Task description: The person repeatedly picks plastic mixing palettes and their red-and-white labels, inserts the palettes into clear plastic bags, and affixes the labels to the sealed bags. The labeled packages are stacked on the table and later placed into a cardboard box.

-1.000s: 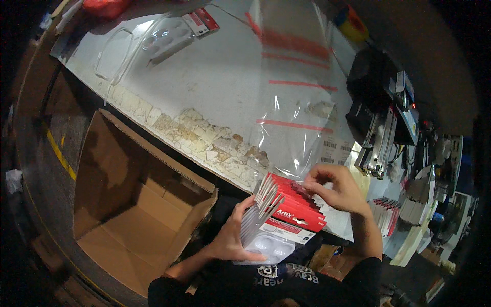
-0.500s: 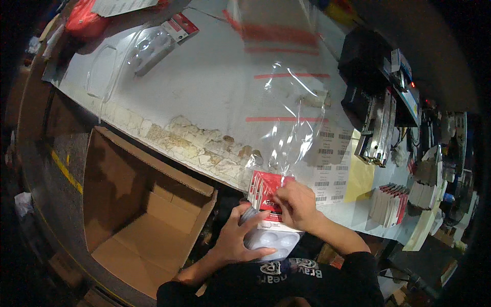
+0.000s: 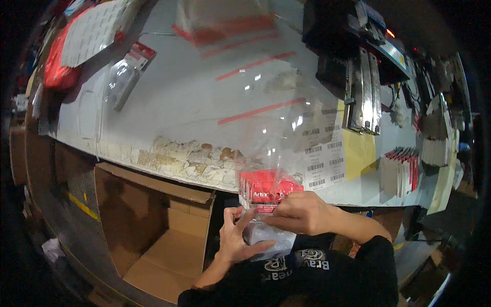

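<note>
Red card packs (image 3: 266, 190) stand upright, long axis vertical, inside clear bag (image 3: 276, 128).

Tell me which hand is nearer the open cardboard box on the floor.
Left. The left hand is just right of the cardboard box, under the stack of red packets. The right hand is farther right, on top of the packets.
</note>
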`<act>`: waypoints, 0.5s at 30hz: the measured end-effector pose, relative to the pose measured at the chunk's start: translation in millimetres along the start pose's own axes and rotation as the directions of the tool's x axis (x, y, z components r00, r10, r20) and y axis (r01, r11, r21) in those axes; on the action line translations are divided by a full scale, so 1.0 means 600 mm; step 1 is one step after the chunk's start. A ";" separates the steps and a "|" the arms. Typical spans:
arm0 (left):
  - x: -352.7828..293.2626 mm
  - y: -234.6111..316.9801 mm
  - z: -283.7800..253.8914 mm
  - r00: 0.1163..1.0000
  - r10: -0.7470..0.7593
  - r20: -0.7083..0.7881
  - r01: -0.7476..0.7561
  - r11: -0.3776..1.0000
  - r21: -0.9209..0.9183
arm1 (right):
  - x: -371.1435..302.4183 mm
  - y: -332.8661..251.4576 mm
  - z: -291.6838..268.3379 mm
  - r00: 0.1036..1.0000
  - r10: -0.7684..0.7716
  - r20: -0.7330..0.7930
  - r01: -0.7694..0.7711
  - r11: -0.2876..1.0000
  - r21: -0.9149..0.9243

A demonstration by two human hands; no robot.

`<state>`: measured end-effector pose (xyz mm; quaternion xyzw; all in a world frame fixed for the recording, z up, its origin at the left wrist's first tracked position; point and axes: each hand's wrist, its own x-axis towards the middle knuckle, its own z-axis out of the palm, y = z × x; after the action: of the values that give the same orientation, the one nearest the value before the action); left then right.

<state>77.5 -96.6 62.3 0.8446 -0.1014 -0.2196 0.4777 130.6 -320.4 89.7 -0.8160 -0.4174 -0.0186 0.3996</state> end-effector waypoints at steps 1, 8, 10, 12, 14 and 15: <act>0.001 0.000 0.000 0.999 -0.029 0.017 0.029 0.999 0.021 | -0.007 0.000 -0.006 0.998 -0.047 0.053 0.053 0.991 -0.126; 0.006 -0.013 0.017 0.994 0.005 -0.110 -0.022 0.987 -0.157 | -0.056 0.048 -0.005 0.818 0.420 -0.392 -0.561 0.730 -0.391; 0.001 -0.021 0.023 0.995 -0.014 -0.103 -0.012 0.967 -0.254 | -0.078 0.024 0.013 0.853 0.315 -0.417 -0.454 0.842 -0.293; -0.003 -0.029 0.029 0.990 0.000 -0.141 -0.046 0.943 -0.328 | -0.099 -0.017 0.038 0.797 0.467 -0.384 -0.452 0.882 0.135; -0.007 -0.036 0.035 0.995 -0.005 -0.101 -0.038 0.906 -0.422 | -0.115 -0.038 0.060 0.789 0.513 -0.337 -0.408 0.848 0.338; -0.009 -0.036 0.038 0.992 -0.027 -0.126 -0.027 0.913 -0.408 | -0.118 -0.037 0.072 0.846 0.385 -0.370 -0.346 0.923 0.170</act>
<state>60.8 -100.5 35.0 0.7384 -0.0224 -0.1808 0.6493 56.0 -331.5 48.6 -0.8392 -0.1652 -0.0865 0.5109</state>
